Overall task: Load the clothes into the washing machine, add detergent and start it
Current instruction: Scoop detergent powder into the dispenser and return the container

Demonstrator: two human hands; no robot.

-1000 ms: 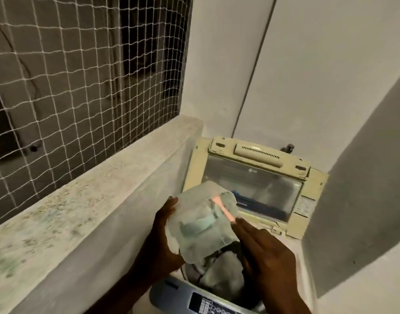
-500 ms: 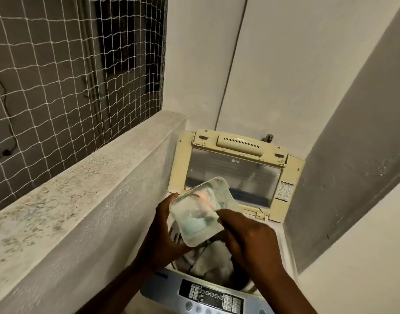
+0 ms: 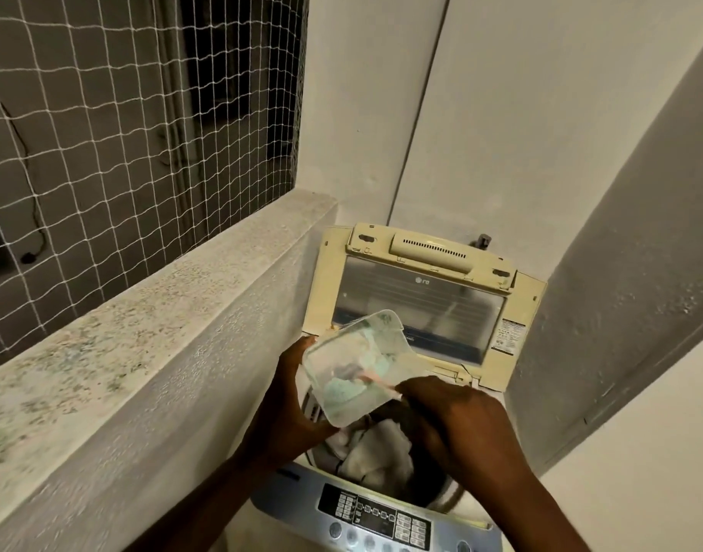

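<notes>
A top-loading washing machine [image 3: 517, 324] stands in a narrow corner with its cream lid raised. White clothes [image 3: 377, 452] lie in the drum. My left hand [image 3: 290, 416] grips a translucent plastic detergent box [image 3: 353, 364] from its left side, holding it tilted above the drum. Pale green powder and a pinkish scoop show through the lid. My right hand [image 3: 461, 420] is at the box's lower right corner, fingers curled on the lid's edge. The grey control panel [image 3: 375, 519] with buttons is at the bottom.
A speckled concrete ledge [image 3: 142, 332] runs along the left, close beside the machine, with white netting [image 3: 122, 133] above it. White walls close in behind and on the right. A small tap [image 3: 482, 240] sits behind the lid.
The box has turned from tipped toward me to lid-up and flatter. My right hand moved from beside it onto its lower right corner. The view pulled back, showing the control panel.
</notes>
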